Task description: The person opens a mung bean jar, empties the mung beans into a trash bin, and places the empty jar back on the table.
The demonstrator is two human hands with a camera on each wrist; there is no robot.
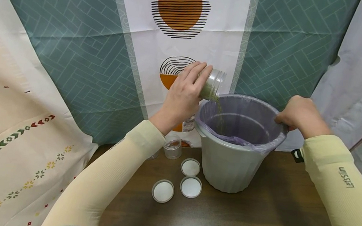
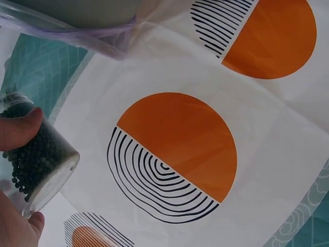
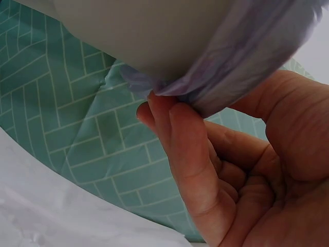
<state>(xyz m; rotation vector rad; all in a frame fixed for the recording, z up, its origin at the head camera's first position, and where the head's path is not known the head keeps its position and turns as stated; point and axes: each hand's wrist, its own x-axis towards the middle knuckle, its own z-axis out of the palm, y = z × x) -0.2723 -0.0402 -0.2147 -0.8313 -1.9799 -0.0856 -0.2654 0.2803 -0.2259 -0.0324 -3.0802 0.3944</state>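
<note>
My left hand [image 1: 184,93] grips a clear plastic jar [image 1: 211,85], tipped with its mouth over the bin's left rim. Small green beans [image 1: 219,113] stream from it into the bin; in the left wrist view many dark green beans [image 2: 36,159] are still inside the jar. The grey bin [image 1: 231,166] stands upright on the table, lined with a thin purple bag [image 1: 231,138] folded over the rim. At the bin's right rim, my right hand [image 1: 301,116] pinches the rim and liner; its curled fingers [image 3: 190,159] show below the rim in the right wrist view.
Three round lids [image 1: 162,191] with white insides lie on the brown table [image 1: 222,220], left of the bin. Behind them stands a clear jar [image 1: 173,147], with another partly hidden by my left sleeve. A patterned cloth [image 1: 85,44] hangs behind everything.
</note>
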